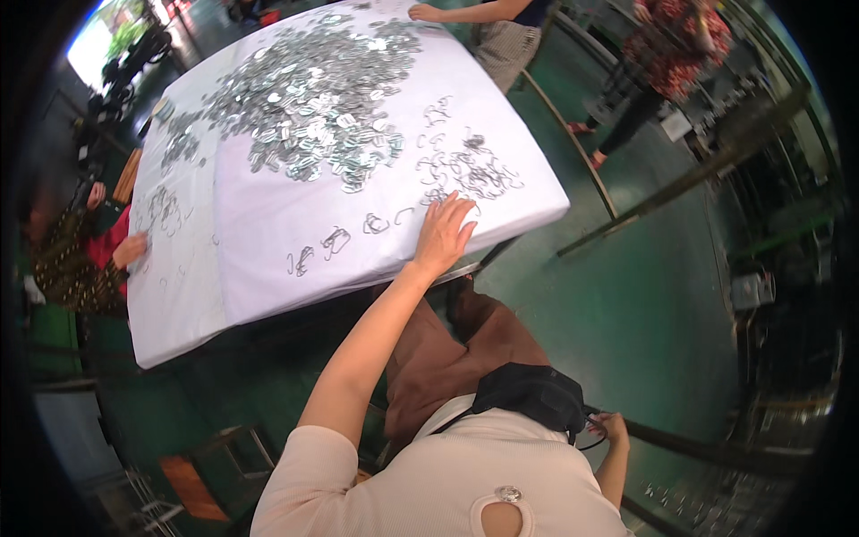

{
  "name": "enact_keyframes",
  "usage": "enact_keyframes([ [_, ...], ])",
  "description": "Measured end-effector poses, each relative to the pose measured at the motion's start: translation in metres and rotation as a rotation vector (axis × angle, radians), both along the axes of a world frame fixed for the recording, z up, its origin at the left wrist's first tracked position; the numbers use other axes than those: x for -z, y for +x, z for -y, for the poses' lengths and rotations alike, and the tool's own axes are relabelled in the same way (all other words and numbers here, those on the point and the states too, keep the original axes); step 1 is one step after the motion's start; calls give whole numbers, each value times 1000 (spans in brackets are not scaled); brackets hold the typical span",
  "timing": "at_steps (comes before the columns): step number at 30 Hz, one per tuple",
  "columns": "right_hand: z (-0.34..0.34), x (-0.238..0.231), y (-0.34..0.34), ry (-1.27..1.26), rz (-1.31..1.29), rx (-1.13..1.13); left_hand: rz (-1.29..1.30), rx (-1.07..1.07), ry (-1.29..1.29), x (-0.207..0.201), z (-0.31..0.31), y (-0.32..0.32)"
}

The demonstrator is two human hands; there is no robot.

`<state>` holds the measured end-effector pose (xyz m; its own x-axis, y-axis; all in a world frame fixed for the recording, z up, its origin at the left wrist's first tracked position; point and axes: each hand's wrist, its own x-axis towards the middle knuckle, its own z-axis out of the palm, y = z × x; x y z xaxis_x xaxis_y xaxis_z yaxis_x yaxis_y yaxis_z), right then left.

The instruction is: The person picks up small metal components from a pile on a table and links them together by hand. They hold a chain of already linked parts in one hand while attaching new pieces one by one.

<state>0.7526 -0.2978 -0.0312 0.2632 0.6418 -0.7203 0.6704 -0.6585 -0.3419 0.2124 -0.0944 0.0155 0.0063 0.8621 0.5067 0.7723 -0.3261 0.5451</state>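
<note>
My left hand [442, 234] reaches over the near right part of the white-covered table [295, 215]. Its fingers are spread, with the tips at the edge of a loose pile of thin, dark curved wire pieces [488, 172]. Smaller clusters of the same wire pieces [335, 240] lie left of that hand. Down by my waist on the right, my right hand [614, 426] has its fingers curled at a thin black cord. The cord runs to a black fabric pouch-like thing [530, 398] at my front.
A large heap of shiny flat metal pieces [313, 98] covers the table's far middle. One person's hands [131, 249] are at the left edge; another's hand [426, 12] rests at the far edge. A third person [671, 54] stands far right. Metal bars [662, 204] cross the right side.
</note>
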Motion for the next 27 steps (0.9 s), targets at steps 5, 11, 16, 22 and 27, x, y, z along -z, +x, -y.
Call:
enact_keyframes([
  [5, -157, -95, -78, 342, 244, -524, 69, -411, 107, -12, -20, -61],
  [11, -283, -150, -256, 785, -87, -932, -45, -531, -33, -7, -81, -113],
  [16, -311, -158, -368, 822, -481, -991, -298, -583, -411, -11, -118, -114],
  [22, -311, -141, -417, 796, -697, -962, -369, -577, -349, 2, -122, -124],
  [27, -306, -134, -430, 798, -639, -897, 602, -532, -473, -49, -91, -101],
])
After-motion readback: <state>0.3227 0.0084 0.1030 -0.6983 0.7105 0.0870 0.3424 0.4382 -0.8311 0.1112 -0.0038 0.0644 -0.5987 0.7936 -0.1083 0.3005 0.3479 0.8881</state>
